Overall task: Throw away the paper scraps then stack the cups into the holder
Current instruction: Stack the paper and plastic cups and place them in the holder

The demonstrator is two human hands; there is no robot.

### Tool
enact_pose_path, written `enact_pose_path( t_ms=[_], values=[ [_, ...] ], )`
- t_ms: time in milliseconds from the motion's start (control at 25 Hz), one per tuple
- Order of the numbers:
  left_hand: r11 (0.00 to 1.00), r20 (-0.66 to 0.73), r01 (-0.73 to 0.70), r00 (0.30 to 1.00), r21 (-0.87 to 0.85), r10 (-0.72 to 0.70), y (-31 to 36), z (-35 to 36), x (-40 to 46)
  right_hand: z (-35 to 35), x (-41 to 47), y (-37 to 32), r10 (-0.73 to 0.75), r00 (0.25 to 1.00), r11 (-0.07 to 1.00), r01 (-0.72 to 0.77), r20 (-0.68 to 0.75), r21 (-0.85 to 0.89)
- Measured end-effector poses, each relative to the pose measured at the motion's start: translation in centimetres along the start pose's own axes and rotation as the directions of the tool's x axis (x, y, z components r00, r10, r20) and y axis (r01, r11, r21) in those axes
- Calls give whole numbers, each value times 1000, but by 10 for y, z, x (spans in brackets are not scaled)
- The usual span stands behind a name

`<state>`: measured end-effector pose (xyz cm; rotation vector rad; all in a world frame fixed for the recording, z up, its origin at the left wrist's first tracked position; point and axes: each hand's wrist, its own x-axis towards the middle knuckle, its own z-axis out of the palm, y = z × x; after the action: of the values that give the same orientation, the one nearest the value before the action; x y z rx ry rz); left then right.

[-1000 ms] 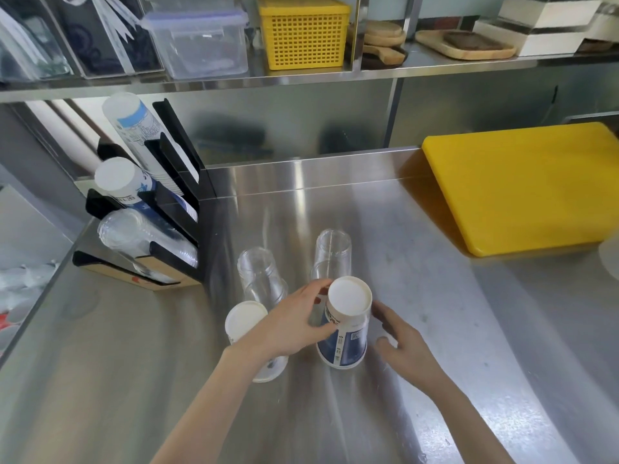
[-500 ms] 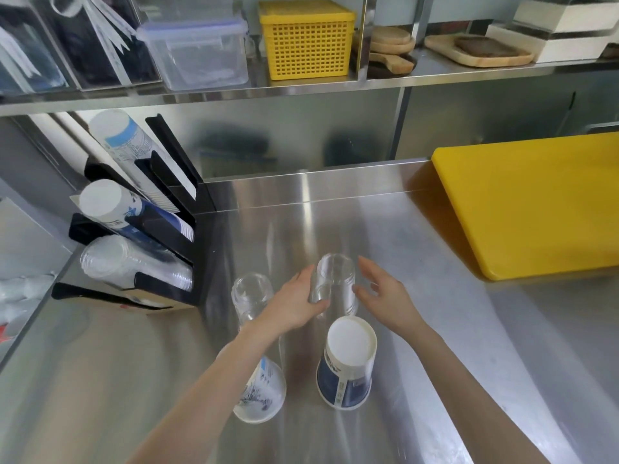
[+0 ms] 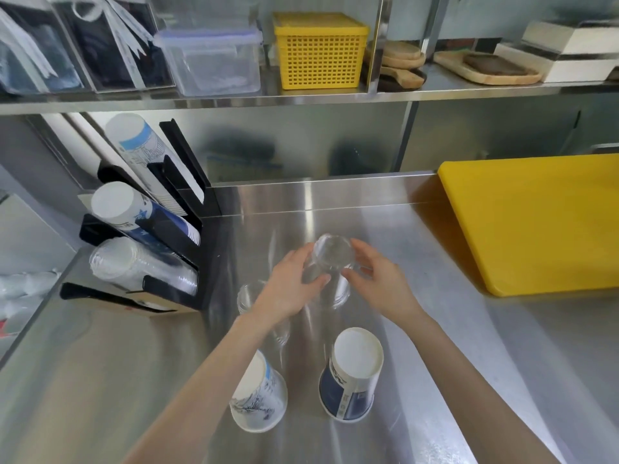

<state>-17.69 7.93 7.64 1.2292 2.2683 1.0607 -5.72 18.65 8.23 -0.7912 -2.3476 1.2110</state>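
hands moved off the blue paper cup (image 3: 350, 376) | left hand (image 3: 290, 289) and right hand (image 3: 380, 283) now cupped round upside-down clear plastic cup (image 3: 330, 266), mid-counter | black cup holder (image 3: 187, 209) far left | stacking probably starting

Bright, even light w/ soft shadows only. Steel counter (image 3: 435, 380) throws long white glare streaks running near to far. Backsplash (image 3: 301, 145) holds smeary dark reflections. My left hand (image 3: 291, 286) and right hand (image 3: 378, 283) look slightly motion-blurred. Wide-angle bends the shelf (image 3: 301, 98) and far-left edges.
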Motion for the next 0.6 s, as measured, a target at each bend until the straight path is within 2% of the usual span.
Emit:
enact_pose_path(
  t_ms=[80, 280, 440, 600],
  values=[
    [997, -123, -58, 991, -44, 52, 13, -30, -18, -2, -6, -35, -74, 997, 997, 75, -21, 26],
    [985, -308, -149, 944, -84, 117, 24, -78, -50, 4, -15, -86, -185, 982, 974, 188, -37, 129],
    [991, -337, -100, 939, -91, 64, 2, -94, -74, 31, -24, -104, -231, 972, 964, 224, 35, 146],
    [991, -309, -23, 951, -130, -18, -24, -88, -86, 55, -28, -98, -197, 975, 979, 190, 104, 74]
  ],
)
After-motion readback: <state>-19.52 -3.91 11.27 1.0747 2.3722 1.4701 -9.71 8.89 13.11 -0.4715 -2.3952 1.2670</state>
